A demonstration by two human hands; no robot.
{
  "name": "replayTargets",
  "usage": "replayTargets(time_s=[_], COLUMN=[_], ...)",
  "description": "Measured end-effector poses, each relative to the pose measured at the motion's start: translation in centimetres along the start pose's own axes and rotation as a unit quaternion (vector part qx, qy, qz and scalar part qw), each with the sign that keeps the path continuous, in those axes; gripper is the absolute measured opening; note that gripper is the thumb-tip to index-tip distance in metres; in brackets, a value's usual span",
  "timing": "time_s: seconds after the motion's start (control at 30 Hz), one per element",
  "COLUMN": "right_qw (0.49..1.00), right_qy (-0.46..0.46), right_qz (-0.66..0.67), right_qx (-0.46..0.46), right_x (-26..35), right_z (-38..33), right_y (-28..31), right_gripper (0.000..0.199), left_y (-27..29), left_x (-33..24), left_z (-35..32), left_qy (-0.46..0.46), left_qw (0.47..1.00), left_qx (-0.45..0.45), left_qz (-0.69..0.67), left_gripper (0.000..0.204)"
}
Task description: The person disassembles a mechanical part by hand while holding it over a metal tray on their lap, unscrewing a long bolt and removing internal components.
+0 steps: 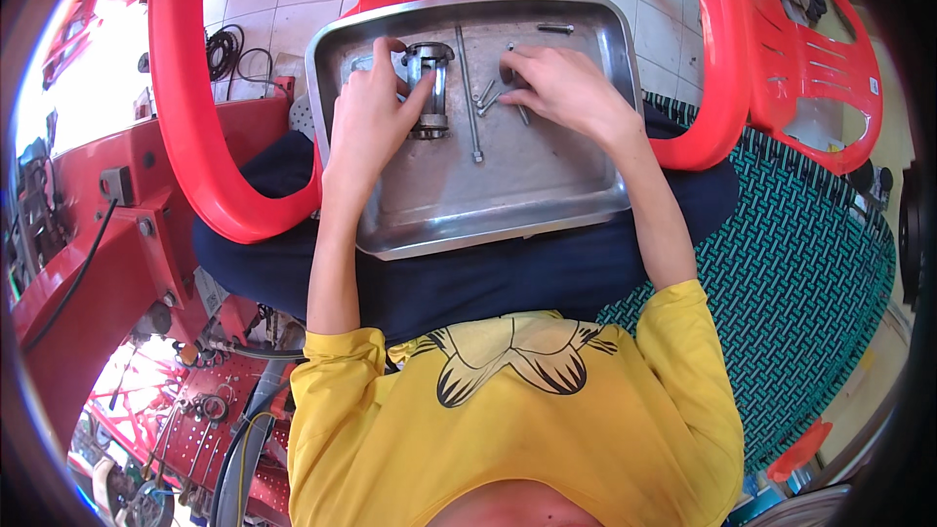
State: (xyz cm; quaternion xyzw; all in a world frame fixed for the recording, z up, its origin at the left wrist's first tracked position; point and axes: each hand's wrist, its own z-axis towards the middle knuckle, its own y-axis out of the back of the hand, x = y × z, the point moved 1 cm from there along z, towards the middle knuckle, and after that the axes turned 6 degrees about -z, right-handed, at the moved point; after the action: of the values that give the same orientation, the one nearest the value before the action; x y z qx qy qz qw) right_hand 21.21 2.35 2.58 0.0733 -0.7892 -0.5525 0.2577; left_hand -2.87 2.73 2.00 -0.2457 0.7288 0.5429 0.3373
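Metal cylinder part (pixel 429 88) lies in far-left area of steel tray (pixel 547 205), which rests on person's lap. Left hand (pixel 369 115) wraps fingers round the cylinder, gripping it. Right hand (pixel 561 88) curled palm-down just right of it, fingertips pinching at small loose bolts (pixel 487 95). Long thin rod (pixel 468 98) lies between both hands. Short bolt (pixel 554 28) near tray's far rim. Red plastic chair (pixel 195 107) surrounds tray.

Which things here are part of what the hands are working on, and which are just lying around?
In hand:
left hand on the cylindrical metal part
right hand on small bolts
long bolt
metal tray

Lying about:
red plastic chairs
cable coil on floor
red machine frame
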Motion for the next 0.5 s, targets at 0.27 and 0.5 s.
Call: replayTargets(time_s=[0.27,0.5], right_qw=[1.0,0.999], right_qy=[0.017,0.035], right_qz=[0.012,0.014], right_qx=[0.006,-0.01], right_x=[-0.4,-0.3], right_z=[0.1,-0.3], right_y=[-0.6,-0.6], right_gripper=[0.027,0.025], left_y=[-0.5,-0.1], left_x=[1.1,1.5], left_z=[0.5,0.5], left_qy=[-0.053,-0.05], left_qw=[0.999,0.998], left_qx=[-0.01,0.002], left_qz=[-0.005,-0.026], left_gripper=[0.045,0.047])
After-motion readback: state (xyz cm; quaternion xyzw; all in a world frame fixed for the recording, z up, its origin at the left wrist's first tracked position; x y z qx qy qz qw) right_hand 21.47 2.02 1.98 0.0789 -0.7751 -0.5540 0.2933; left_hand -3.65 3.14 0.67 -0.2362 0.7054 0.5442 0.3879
